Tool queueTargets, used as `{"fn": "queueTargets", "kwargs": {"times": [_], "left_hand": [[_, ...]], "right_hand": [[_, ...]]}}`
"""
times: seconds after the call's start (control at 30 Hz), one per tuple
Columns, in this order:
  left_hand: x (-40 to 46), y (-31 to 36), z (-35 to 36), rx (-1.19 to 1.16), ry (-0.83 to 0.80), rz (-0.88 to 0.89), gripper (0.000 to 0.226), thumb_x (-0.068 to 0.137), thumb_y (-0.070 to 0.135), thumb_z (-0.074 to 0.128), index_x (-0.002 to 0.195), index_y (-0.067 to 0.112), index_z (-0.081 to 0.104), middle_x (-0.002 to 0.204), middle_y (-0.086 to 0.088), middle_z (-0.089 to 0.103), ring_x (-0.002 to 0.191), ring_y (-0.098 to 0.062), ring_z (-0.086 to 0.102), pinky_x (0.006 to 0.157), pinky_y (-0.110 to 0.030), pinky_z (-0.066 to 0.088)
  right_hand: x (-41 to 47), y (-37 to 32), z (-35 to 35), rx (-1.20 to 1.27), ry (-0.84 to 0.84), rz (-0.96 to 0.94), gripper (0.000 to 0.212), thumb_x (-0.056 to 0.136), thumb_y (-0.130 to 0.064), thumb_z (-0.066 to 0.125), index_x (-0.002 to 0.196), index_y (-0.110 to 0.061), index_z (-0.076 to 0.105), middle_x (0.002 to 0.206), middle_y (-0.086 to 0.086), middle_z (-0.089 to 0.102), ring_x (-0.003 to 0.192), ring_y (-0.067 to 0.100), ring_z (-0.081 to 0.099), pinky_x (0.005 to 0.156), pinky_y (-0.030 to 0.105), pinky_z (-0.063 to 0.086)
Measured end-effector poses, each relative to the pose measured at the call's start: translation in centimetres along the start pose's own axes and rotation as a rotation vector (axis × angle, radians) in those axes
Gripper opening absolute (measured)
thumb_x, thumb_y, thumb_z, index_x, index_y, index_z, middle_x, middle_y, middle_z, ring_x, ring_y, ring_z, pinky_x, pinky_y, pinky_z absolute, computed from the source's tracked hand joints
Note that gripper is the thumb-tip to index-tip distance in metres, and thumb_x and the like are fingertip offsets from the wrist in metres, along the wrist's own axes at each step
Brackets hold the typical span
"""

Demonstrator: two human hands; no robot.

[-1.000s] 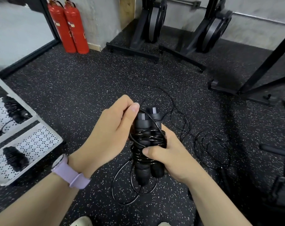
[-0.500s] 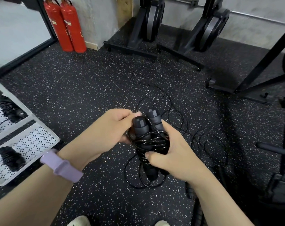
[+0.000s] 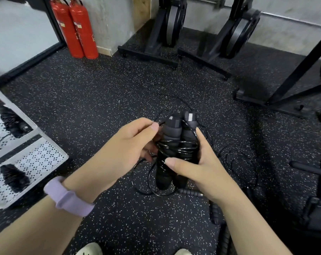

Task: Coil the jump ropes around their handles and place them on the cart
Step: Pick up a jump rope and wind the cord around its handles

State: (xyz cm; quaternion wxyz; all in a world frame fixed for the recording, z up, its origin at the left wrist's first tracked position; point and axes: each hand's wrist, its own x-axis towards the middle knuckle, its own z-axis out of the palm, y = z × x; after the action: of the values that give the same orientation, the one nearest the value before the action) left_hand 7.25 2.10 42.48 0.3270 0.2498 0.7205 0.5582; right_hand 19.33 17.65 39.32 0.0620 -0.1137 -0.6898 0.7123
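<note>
Left hand (image 3: 130,144) brought another turn over the handles (image 3: 176,144), now pinching cord (image 3: 160,123) near their tops. Right hand (image 3: 196,168) stayed clamped on the bundle above the floor; slack remained, cart (image 3: 45,159) pending.

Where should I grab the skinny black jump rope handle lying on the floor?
Grab the ribbed handle around its middle, coming from above. It lies flat on the floor, its left end hidden behind the held handles, so fingers can close across its narrow width.

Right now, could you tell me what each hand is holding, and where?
Right hand grips the paired handles around their wrapped middle; left hand pinches the loose cord near their tops.
</note>
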Motion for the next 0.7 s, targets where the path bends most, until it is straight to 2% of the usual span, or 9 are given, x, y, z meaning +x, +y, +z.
{"fn": "queueTargets", "kwargs": {"times": [0.17,0.27,0.37,0.4,0.47,0.53,0.57,0.63,0.7], "left_hand": [[0.0,0.0,-0.2,0.062,-0.012,-0.019,0.029,0.104,0.040,0.046,0.115,0.026,0.069,0.108,0.004,0.075,0.099,-0.019,0.071,0.093,-0.049,0.055],[-0.3,0.1,-0.6,0.150,-0.156,-0.033,0.029,0.095,0.048,0.057,0.122,0.039,0.061,0.113,0.024,0.071,0.102,0.002,0.068,0.090,-0.022,0.048],[-0.6,-0.2,-0.3,0.283,-0.257,-0.030,0.045,0.086,0.047,0.071,0.125,0.049,0.049,0.111,0.042,0.062,0.103,0.018,0.061,0.080,-0.002,0.045],[-0.7,-0.5,0.0,0.339,-0.238,-0.010,0.046,0.085,0.046,0.073,0.123,0.051,0.048,0.107,0.041,0.063,0.099,0.017,0.062,0.077,-0.002,0.046],[-0.4,-1.3,0.4,0.465,-0.160,0.062,0.040,0.086,0.048,0.073,0.122,0.050,0.054,0.106,0.032,0.066,0.097,0.012,0.063,0.082,-0.011,0.049],[-0.1,-1.8,0.5,0.589,-0.113,0.117,0.038,0.085,0.054,0.068,0.121,0.047,0.059,0.108,0.027,0.063,0.101,0.009,0.058,0.091,-0.022,0.050],[-0.1,-1.8,0.5,0.628,-0.107,0.127,0.040,0.084,0.058,0.065,0.122,0.046,0.060,0.107,0.027,0.060,0.102,0.009,0.054,0.092,-0.022,0.048],[-0.1,-2.0,0.3,0.668,-0.095,0.132,0.043,0.083,0.064,0.060,0.121,0.042,0.062,0.103,0.028,0.057,0.103,0.010,0.048,0.089,-0.017,0.043],[-0.1,-2.1,0.4,0.679,-0.069,0.155,0.042,0.083,0.065,0.055,0.117,0.041,0.064,0.100,0.024,0.059,0.101,0.007,0.050,0.088,-0.018,0.043]], "right_hand": [[0.4,0.4,-0.4,0.006,0.057,-0.013,0.061,0.074,-0.027,0.084,0.129,-0.027,0.058,0.123,0.001,0.072,0.118,0.024,0.067,0.108,0.056,0.049],[0.6,0.4,-0.6,0.071,0.112,-0.026,0.061,0.073,-0.030,0.083,0.129,-0.022,0.059,0.119,0.001,0.073,0.113,0.022,0.069,0.101,0.046,0.053],[1.0,0.7,-0.6,0.205,0.137,-0.025,0.062,0.074,-0.025,0.082,0.131,-0.014,0.058,0.119,0.007,0.072,0.112,0.027,0.069,0.096,0.042,0.055],[1.1,0.7,-0.4,0.236,0.138,-0.011,0.060,0.076,-0.023,0.081,0.131,-0.013,0.058,0.119,0.009,0.072,0.112,0.027,0.068,0.097,0.043,0.055],[1.2,0.6,0.3,0.245,0.128,0.012,0.053,0.082,-0.032,0.079,0.130,-0.017,0.062,0.121,0.007,0.072,0.115,0.025,0.068,0.097,0.041,0.054],[1.4,0.3,1.0,0.271,0.142,0.062,0.050,0.087,-0.058,0.068,0.124,-0.024,0.070,0.125,0.003,0.074,0.119,0.019,0.068,0.100,0.038,0.052],[1.5,0.1,1.2,0.327,0.165,0.109,0.057,0.087,-0.068,0.056,0.121,-0.025,0.072,0.124,0.003,0.074,0.119,0.018,0.069,0.101,0.038,0.051],[1.8,0.0,1.1,0.381,0.191,0.165,0.063,0.085,-0.068,0.044,0.118,-0.024,0.075,0.122,0.004,0.076,0.116,0.017,0.070,0.102,0.040,0.050],[2.0,0.0,1.0,0.364,0.180,0.162,0.056,0.085,-0.060,0.047,0.118,-0.024,0.075,0.120,0.003,0.077,0.114,0.016,0.071,0.098,0.038,0.050]]}}
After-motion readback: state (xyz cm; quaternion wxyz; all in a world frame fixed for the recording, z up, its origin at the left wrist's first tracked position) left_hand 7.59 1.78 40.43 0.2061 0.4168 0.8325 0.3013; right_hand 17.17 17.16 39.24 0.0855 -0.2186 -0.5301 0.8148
